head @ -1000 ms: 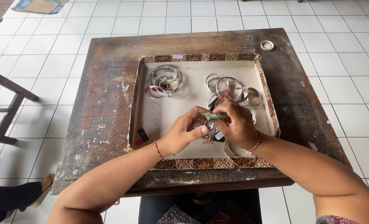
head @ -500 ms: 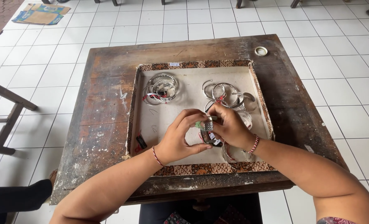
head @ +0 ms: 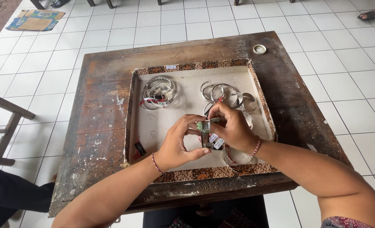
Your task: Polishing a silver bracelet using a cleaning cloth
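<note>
Both hands meet over the middle of a shallow tray [head: 196, 67] with a patterned brown rim and a pale lining. My left hand [head: 180, 143] and my right hand [head: 232, 126] together pinch a silver bangle [head: 205, 134] with a green stone setting, held on edge, with small paper tags hanging under it. A pile of silver bangles [head: 158, 92] lies in the tray's far left part. Another group of silver bangles [head: 225, 93] lies at the far right, just beyond my right hand. One more bangle [head: 234, 156] lies under my right wrist.
The tray sits on a worn dark wooden table [head: 99, 122]. A small white ring-shaped lid [head: 259, 49] rests near the table's far right corner. A small dark tag [head: 140, 148] lies in the tray's near left. A wooden stool leg [head: 6, 122] stands left on white floor tiles.
The view has shifted so table and tray sit lower and closer. Both hands stayed together on the bangle, turning it slightly between the fingers.
</note>
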